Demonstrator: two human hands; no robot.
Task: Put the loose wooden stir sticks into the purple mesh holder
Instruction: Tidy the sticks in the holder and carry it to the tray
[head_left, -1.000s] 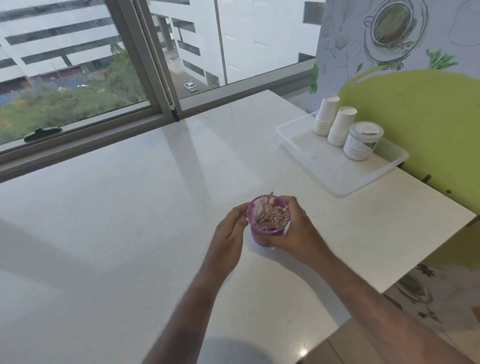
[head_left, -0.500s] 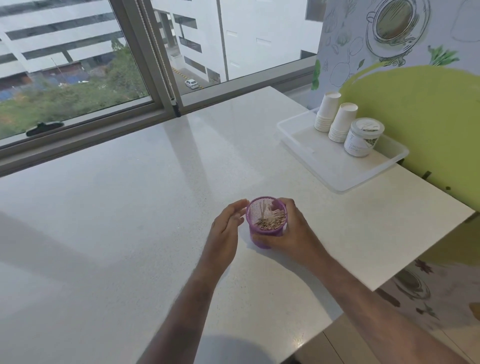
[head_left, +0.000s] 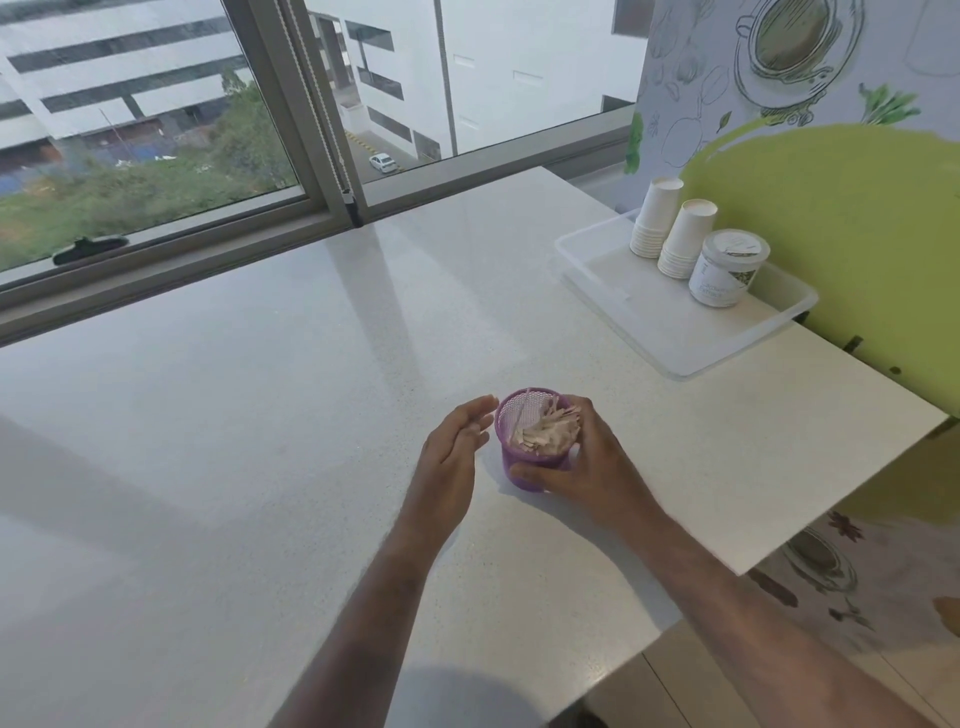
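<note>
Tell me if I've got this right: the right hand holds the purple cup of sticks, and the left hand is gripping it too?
Not quite. In the head view the right hand holds the purple cup of sticks, but the left hand is open beside it, not gripping.

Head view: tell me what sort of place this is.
Probably an office pantry or coffee corner: stacked paper cups on a tray, wooden stir sticks in a purple mesh holder, coffee-cup wall art.

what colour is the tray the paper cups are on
Clear, whitish translucent plastic tray, holding the paper cups; the head view shows it.
</note>
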